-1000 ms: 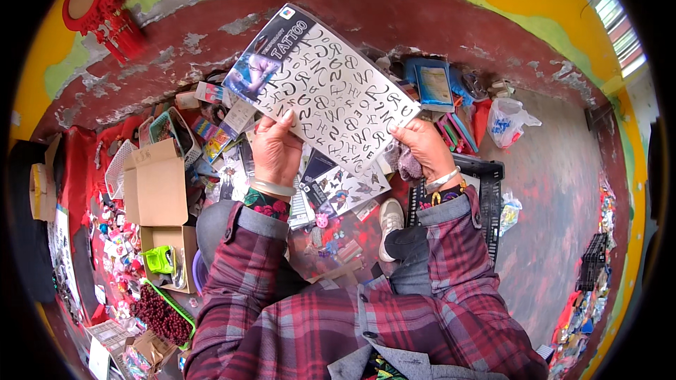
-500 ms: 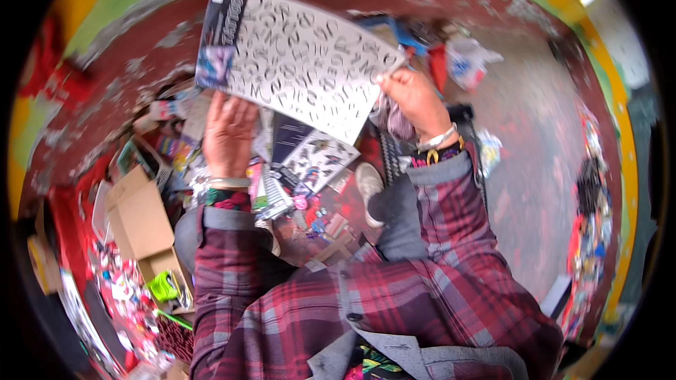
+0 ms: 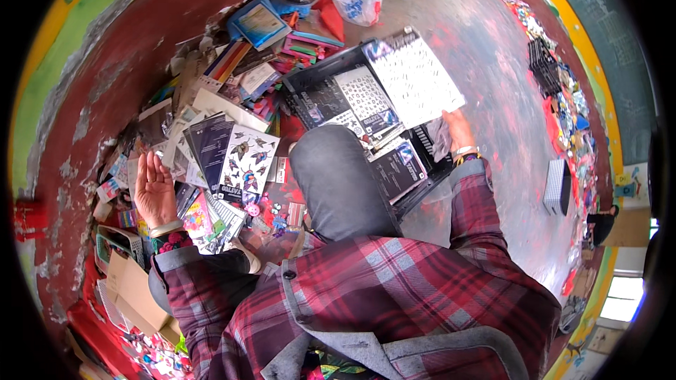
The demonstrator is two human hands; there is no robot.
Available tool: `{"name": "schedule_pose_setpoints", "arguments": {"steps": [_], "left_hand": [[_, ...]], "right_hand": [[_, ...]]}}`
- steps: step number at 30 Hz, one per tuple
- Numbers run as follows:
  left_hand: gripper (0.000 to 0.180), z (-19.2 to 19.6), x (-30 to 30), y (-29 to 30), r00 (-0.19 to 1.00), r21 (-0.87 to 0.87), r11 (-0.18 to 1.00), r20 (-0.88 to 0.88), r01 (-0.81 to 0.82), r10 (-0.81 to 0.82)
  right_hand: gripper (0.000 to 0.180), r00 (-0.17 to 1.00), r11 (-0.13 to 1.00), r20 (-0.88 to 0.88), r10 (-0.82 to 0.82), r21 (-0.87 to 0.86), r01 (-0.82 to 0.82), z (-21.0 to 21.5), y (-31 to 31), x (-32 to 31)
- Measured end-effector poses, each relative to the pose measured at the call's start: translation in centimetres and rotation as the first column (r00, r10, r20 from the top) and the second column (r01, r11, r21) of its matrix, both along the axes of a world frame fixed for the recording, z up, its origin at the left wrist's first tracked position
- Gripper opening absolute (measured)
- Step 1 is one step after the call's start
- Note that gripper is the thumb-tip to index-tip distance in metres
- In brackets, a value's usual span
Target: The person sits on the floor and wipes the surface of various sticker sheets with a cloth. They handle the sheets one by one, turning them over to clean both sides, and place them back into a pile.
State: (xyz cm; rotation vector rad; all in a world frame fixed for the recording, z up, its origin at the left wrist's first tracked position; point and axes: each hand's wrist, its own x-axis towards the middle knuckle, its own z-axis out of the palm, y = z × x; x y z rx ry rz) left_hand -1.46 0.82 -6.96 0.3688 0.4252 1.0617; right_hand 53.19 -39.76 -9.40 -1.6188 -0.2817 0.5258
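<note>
At its lower right corner, my right hand (image 3: 458, 131) pinches a white temporary tattoo sheet (image 3: 417, 81) covered in small black marks. The sheet slants over the far right part of a black plastic crate (image 3: 415, 193). Inside the crate lie more tattoo sheets (image 3: 362, 95), some white with black lettering, some dark. My left hand (image 3: 154, 190) is raised palm up on the left, fingers stretched and holding nothing. To the right of it, on the heap, rest a butterfly tattoo sheet (image 3: 248, 160) and a dark-backed sheet (image 3: 208, 146). My knee hides part of the crate.
Mixed packets and stationery (image 3: 253, 83) are heaped along the red wall on the left. An open cardboard box (image 3: 134, 292) stands lower left, a white plastic bag (image 3: 357, 0) at the back. Farther right are a striped box (image 3: 556, 186) and a dark basket (image 3: 543, 67).
My right hand has carried the tattoo sheet rightward, from in front of me to over the crate. My left hand has moved left, away from the sheet. The view has turned, showing the crate.
</note>
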Motion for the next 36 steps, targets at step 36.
{"name": "schedule_pose_setpoints", "arguments": {"steps": [36], "left_hand": [[0.035, -14.8, 1.5, -7.0, 0.723, -0.459, 0.881, -0.570, 0.115, -0.391]], "right_hand": [[0.046, 0.963, 0.421, -0.084, 0.255, -0.887, -0.189, -22.9, 6.4, 9.1]]}}
